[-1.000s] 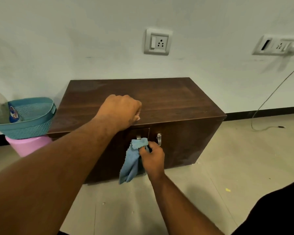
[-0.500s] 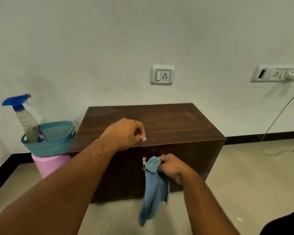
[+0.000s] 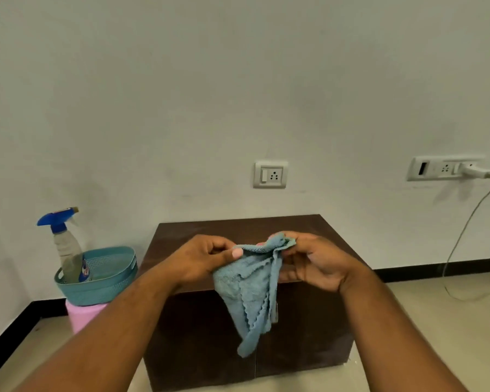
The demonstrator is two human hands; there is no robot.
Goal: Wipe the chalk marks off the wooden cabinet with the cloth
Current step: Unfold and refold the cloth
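A low dark wooden cabinet stands against the white wall, its top partly hidden by my hands. A blue-grey cloth hangs in the air in front of the cabinet's top edge. My left hand pinches the cloth's upper left edge between thumb and fingers. My right hand grips its upper right corner. The cloth droops down over the cabinet's front. No chalk marks show clearly on the visible wood.
Left of the cabinet a teal basket rests on a pink stool and holds a spray bottle. The wall carries a socket and a power strip whose cable drops to the floor.
My view has risen and pulled back. My left hand left the cabinet top and took hold of the cloth. My right hand lifted the cloth from the door handles up to the top edge.
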